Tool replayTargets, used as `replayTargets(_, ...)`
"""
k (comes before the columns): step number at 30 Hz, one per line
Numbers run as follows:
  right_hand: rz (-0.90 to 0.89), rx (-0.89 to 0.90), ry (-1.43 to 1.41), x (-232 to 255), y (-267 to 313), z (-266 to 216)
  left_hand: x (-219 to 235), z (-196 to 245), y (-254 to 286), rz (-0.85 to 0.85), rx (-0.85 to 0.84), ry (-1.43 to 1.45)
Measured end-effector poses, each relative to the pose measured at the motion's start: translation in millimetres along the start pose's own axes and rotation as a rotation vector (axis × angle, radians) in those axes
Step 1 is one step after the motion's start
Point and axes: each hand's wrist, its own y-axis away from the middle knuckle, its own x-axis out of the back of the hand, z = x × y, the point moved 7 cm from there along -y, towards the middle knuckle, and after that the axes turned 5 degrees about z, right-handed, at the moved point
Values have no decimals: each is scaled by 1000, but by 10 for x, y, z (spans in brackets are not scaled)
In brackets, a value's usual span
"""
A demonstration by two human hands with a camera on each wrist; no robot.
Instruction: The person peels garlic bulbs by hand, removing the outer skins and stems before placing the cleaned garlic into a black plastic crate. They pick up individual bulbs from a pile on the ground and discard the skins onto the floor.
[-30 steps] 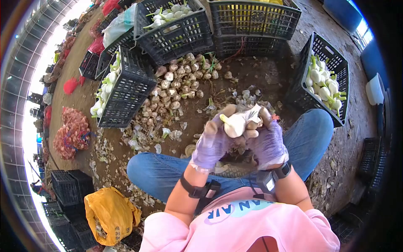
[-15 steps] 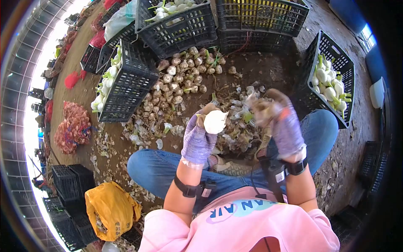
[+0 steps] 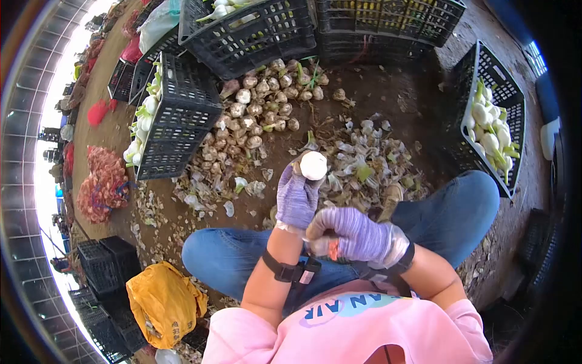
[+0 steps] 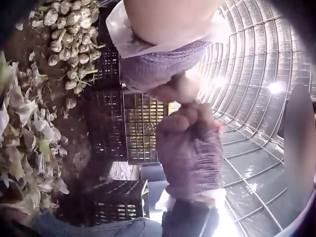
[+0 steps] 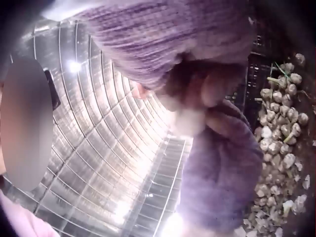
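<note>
My left hand [image 3: 297, 197], in a purple knit glove, grips a peeled white garlic bulb [image 3: 313, 165] and holds it up over the peel litter between my knees. My right hand [image 3: 348, 233], gloved the same way, lies across my left wrist with its fingers curled. In the left wrist view the right hand [image 4: 190, 153] pinches the pale cuff [image 4: 183, 89] at the base of the left hand [image 4: 158, 69]. The right wrist view shows the right hand [image 5: 163, 44] pressed against the left hand [image 5: 222, 168]. An orange spot shows under the right fingers; I cannot tell what it is.
A heap of unpeeled garlic [image 3: 260, 106] lies ahead, with loose peels [image 3: 364, 164] nearer. Black crates stand at the left [image 3: 182, 115], far side [image 3: 254, 30] and right [image 3: 485, 115], holding peeled bulbs. A yellow bag [image 3: 160, 303] and red mesh sacks [image 3: 103, 185] lie at the left.
Both hands held the bulb a second ago. The right hand pulled away to the right with peel, then came back to the left wrist. The left hand kept the bulb.
</note>
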Motion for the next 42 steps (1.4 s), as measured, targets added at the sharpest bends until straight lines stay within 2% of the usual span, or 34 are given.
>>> replayTargets(1, -17, -48, -12, 10, -26, 82, 75, 3, -109, 6, -7, -1)
replayTargets(3, 172, -307, -49, 282, -51, 299, 344, -120, -325, 60, 76, 72)
replayTargets(4, 263, -254, 138, 458, -100, 376, 418, -140, -392, 52, 51, 74)
replayTargets(5, 321, -224, 147, 580, -111, 509, 432, -118, -458, 57, 53, 71)
replayTargets(7, 389, -149, 317, 736, -156, 551, 456, -103, -635, 83, 183, 88)
replayTargets(9, 341, -173, 164, 802, -196, 797, 666, 63, -945, 377, 58, -97)
replayTargets(10, 357, -188, 141, 823, -241, 687, 759, 138, -1141, 465, -3, -246)
replayTargets(11, 418, -300, 73, 847, -223, 903, 879, 222, -1362, 550, -68, -394)
replayTargets(13, 447, -331, 302, 943, -270, 880, 1053, 356, -1927, 486, -186, -817)
replayTargets(14, 481, -349, 87, 952, -232, 1079, 833, 503, -2019, 464, -318, -1055)
replayTargets(15, 516, -336, 42, 973, -228, 1199, 635, 631, -2177, 402, -716, -1756)
replayTargets(17, 517, -234, 62, 1015, -236, 1265, 515, 573, -2479, 154, -542, -2024)
replayTargets(18, 503, -235, 159, 1036, -272, 1114, 512, 498, -2595, 75, -520, -2146)
replayTargets(19, 504, -245, 269, 1041, -302, 964, 557, 448, -2662, 58, -478, -2130)
replayTargets(20, 492, -268, 225, 1013, -266, 1096, 349, 457, -2563, 103, -288, -2157)
replayTargets(21, 468, -283, 178, 994, -252, 1247, 629, 363, -2794, 87, -329, -2217)
replayTargets(22, 468, -335, 54, 961, -276, 1247, 608, 357, -2759, 64, -362, -2291)
replayTargets(23, 446, -384, -86, 916, -283, 1223, 793, 335, -2882, 60, -367, -2311)
replayTargets(24, 455, -365, -62, 972, -269, 1184, 694, 406, -2739, 157, -342, -2280)
replayTargets(25, 466, -301, 80, 1030, -258, 1121, 479, 454, -2540, 161, -372, -2268)
replayTargets(26, 471, -237, 219, 1051, -253, 1079, 314, 431, -2308, 79, -283, -1957)
replayTargets(27, 459, -219, 223, 1038, -252, 1138, 198, 400, -2057, 7, -196, -1652)
replayTargets(29, 720, -162, 31, 1206, -203, 1221, -85, 348, -1541, -212, -424, -1564)
replayTargets(30, 720, -282, -186, 1102, -197, 798, -93, 245, -1319, -307, -300, -1336)
replayTargets(31, 810, -95, -197, 1129, -194, 761, -152, 143, -1080, -402, -180, -1103)
replayTargets(33, 736, 1, -280, 1037, -190, 500, -909, 487, -123, -608, -474, -1288)
replayTargets(34, 722, 24, -271, 971, -157, 395, -909, 478, 51, -649, -574, -1361)
replayTargets(35, 659, 42, -380, 866, -138, 311, -915, 470, 236, -686, -674, -1433)
replayTargets(36, 594, 57, -488, 771, -124, 244, -920, 472, 387, -656, -707, -1418)
replayTargets(37, 579, 75, -482, 715, -86, 207, -998, 519, 565, -670, -827, -1369)
replayTargets(39, 544, 48, -459, 629, -5, 196, -1029, 564, 782, -678, -907, -1327)
replayTargets(40, 522, 97, -463, 577, 56, 85, -999, 553, 848, -674, -923, -1326)
replayTargets(42, 490, 83, -473, 503, 150, -45, -908, 554, 910, -610, -902, -1250)
